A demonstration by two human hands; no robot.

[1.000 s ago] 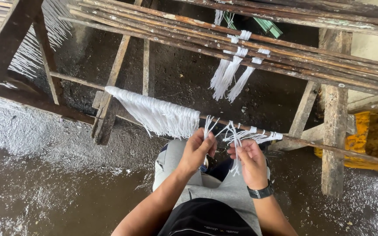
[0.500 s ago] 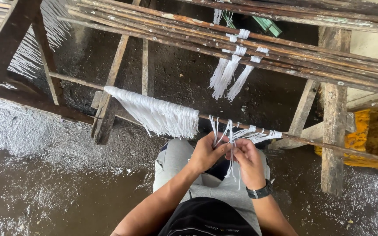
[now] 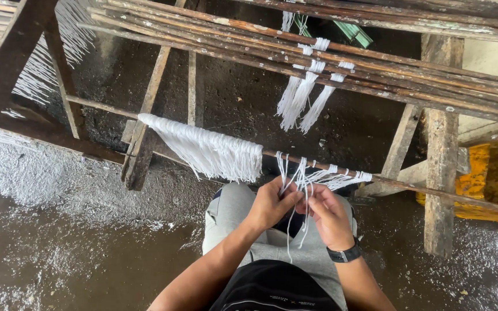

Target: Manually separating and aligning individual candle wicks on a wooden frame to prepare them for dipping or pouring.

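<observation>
A thin wooden stick [image 3: 410,186] runs across in front of me, with a dense fringe of white threads [image 3: 208,151] hanging from its left part. My left hand [image 3: 272,203] and my right hand [image 3: 328,214] meet just below the stick, both pinching loose white strands [image 3: 302,179] that hang from it and trail down over my lap. A few tied white knots [image 3: 347,175] sit on the stick right of my hands. A dark watch is on my right wrist.
Above, a rack of several long wooden sticks [image 3: 376,63] carries a few white thread tassels [image 3: 304,98]. Wooden frame legs [image 3: 440,173] stand right and left. A yellow container [image 3: 494,181] is at the right edge. The wet dark floor [image 3: 59,247] has white residue.
Both hands have dropped a little below the stick and closed together on the strands, drawing them down toward my lap.
</observation>
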